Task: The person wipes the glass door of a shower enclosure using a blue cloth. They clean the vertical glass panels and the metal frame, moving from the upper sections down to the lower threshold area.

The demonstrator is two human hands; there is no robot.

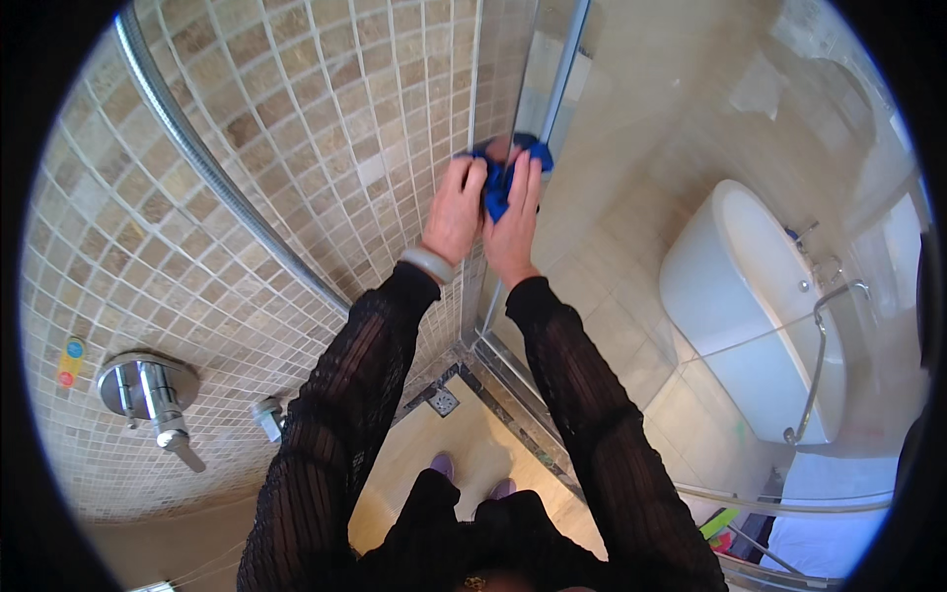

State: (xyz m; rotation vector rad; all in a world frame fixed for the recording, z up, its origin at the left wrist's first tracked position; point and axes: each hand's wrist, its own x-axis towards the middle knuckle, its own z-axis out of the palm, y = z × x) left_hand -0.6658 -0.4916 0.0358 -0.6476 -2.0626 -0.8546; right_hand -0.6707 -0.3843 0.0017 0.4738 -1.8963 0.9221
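Both hands are raised at the corner where the tiled wall meets the glass shower panel [518,96]. A blue cloth [497,189] is bunched between them. My left hand [453,211], with a pale bangle at the wrist, has its bent fingers on the cloth's left side. Close beside it, my right hand [513,222] presses its extended fingers over the cloth's right part, against the glass. Part of the cloth shows mirrored in the panel. The palms are hidden.
A metal shower hose [222,185] crosses the mosaic wall [296,133]. Lower left is a chrome mixer valve [152,392]. A floor drain [444,401] lies in the corner below, near a dark stone threshold [518,429]. Beyond the glass stands a white bathtub [740,318].
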